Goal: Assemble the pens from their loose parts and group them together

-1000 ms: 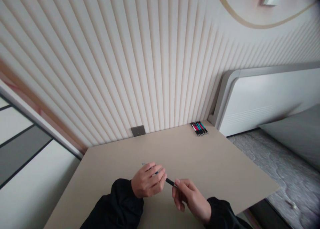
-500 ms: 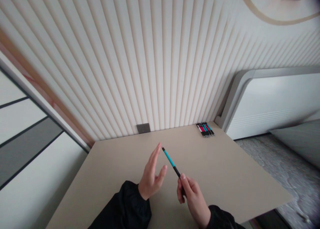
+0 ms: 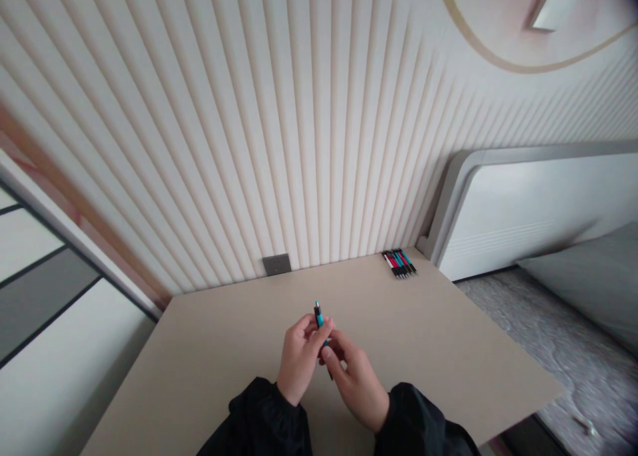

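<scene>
A turquoise and black pen (image 3: 319, 318) is held between both hands above the table's near half. My left hand (image 3: 299, 356) pinches its upper part between thumb and fingers, with the black and silver end sticking up beyond them. My right hand (image 3: 355, 375) grips the lower part, thumb on the near side, right beside the left hand. Fingers cover most of the barrel; a bit of the dark lower end shows below. Black sleeves reach both wrists.
Several pens (image 3: 399, 263) in turquoise, red, white and black lie side by side at the beige table's (image 3: 219, 349) far right corner. Behind stands a ribbed wall with a dark socket (image 3: 276, 264). A bed with a white headboard (image 3: 528, 210) is on the right.
My left hand has closed from open onto the pen's upper part. My right hand has moved left and up to meet it, and the pen now stands more upright. The view has shifted slightly.
</scene>
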### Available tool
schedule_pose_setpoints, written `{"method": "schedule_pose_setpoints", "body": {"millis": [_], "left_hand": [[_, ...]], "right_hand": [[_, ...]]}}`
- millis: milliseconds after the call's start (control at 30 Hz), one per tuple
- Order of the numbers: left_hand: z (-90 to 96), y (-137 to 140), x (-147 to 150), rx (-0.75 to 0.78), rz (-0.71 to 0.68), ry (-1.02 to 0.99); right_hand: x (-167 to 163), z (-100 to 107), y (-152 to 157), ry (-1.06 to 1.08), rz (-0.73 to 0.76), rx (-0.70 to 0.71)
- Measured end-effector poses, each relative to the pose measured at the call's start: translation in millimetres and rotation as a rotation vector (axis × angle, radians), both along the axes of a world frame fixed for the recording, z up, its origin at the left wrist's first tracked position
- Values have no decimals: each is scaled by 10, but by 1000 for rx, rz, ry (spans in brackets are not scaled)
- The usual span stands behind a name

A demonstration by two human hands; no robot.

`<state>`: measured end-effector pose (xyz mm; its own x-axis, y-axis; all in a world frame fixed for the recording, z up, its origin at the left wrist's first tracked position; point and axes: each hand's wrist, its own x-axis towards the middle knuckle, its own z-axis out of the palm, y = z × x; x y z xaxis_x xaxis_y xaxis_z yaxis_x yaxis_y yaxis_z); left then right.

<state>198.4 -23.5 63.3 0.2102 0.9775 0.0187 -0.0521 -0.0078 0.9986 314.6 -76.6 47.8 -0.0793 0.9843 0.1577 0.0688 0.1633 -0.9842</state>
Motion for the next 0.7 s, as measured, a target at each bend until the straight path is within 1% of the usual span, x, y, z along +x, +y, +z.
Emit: {"method": "schedule_pose_setpoints", "body": {"millis": [67, 133, 200, 233, 300, 367, 433, 500, 533, 600, 700], "left_hand": [[-4, 20, -93, 29, 24, 18], [-42, 39, -240, 63, 51, 11], [-122, 52, -437, 104, 97, -4], [-178, 56, -547, 132, 118, 20], [-306, 62, -767, 165, 190, 130], [-437, 69, -952, 180, 255, 216], [-540, 81, -1076, 184, 263, 264], [-599, 97, -1134, 169, 269, 276], [-612, 105, -1142, 159, 266, 273], [-614, 118, -1135, 144, 251, 258], [-591, 124, -1103, 135, 244, 239]], "right_hand": [[-138, 0, 154, 160, 85, -43], [-270, -4, 302, 268, 146, -42], [-375, -3, 438, 350, 174, -22], [-415, -3, 500, 388, 179, -20], [-470, 1, 609, 456, 164, -52], [-500, 17, 697, 518, 103, -139], [-518, 59, 762, 579, 72, -298], [-536, 123, 803, 638, 135, -485], [-547, 159, 813, 667, 182, -546], [-577, 224, 814, 730, 248, -598], [-628, 284, 783, 812, 285, -625]]}}
